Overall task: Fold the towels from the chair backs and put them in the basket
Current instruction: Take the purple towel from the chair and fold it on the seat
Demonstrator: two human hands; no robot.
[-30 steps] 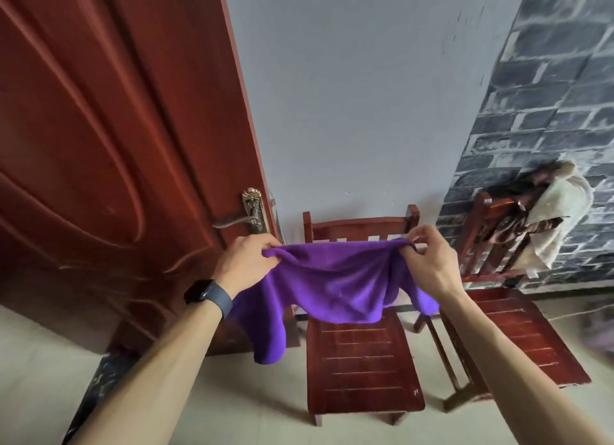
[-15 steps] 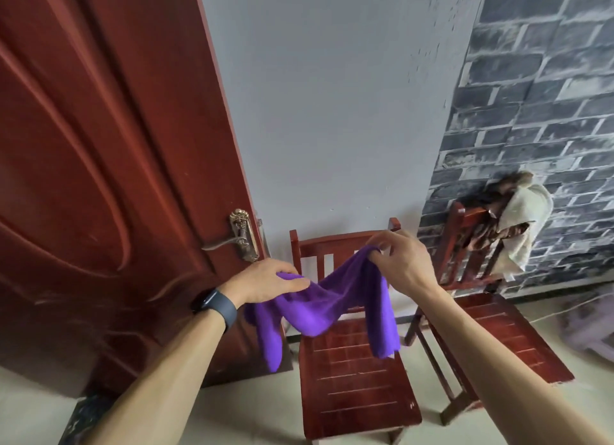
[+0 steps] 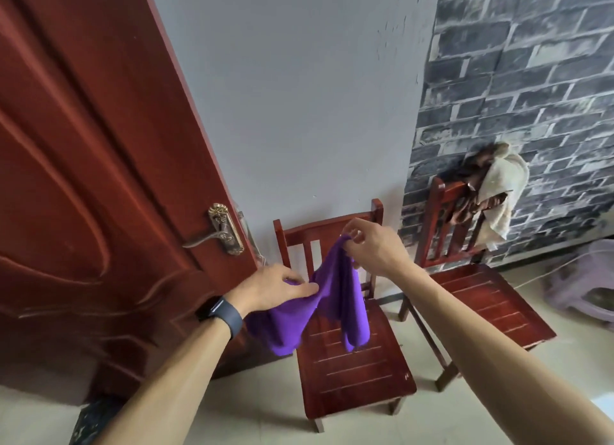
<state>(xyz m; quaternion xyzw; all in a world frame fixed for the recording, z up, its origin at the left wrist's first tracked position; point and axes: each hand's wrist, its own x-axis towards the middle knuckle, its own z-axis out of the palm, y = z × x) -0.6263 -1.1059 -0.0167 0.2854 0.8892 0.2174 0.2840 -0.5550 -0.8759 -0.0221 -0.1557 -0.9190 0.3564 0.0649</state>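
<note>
Over the wooden chair [image 3: 352,378], my right grip [image 3: 375,248] pinches the purple towel [image 3: 335,298] high; my left grip [image 3: 275,288] pinches it lower. I judge this brings its edges together for a fold.

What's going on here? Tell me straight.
A person is handling a purple cloth towel in front of the nearer dark red wooden chair. The right hand pinches one edge up high, the left hand grips it lower down, and the rest hangs loose, not yet folded. A cream towel and a brown cloth are draped on the back of the second wooden chair. No basket is in view.
</note>
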